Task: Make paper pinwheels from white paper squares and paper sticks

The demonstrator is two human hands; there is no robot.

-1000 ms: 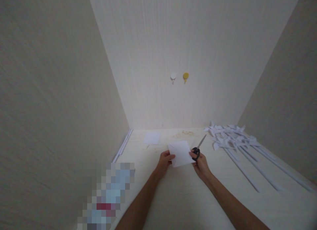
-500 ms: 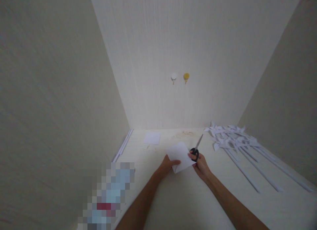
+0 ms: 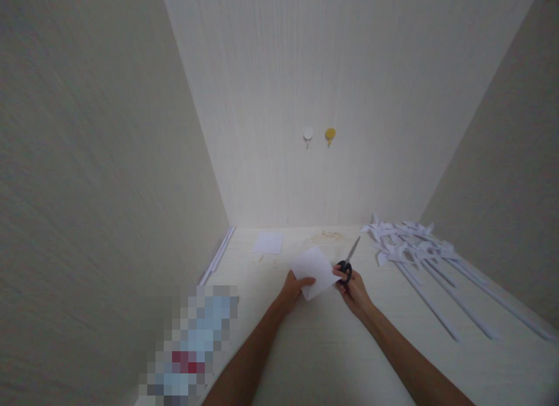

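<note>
A white sheet of paper is in my left hand, thumb on top and the other fingers beneath it. My right hand is closed round the black handles of a pair of scissors. Their blades look closed and point up and away from the paper. The right fingers are at the paper's right corner; whether they pinch it, I cannot tell. Behind the held sheet, another square of white paper lies flat on the table.
Several paper pinwheels on rolled paper sticks lie at the right. Rolled white sticks rest along the left wall. Tan rubber bands are near the back wall, which bears a white hook and a yellow hook.
The held paper has shifted slightly left and up, with its right corner drawn back a little from my right palm. Both hands keep their hold, and the scissors stay almost in place.
</note>
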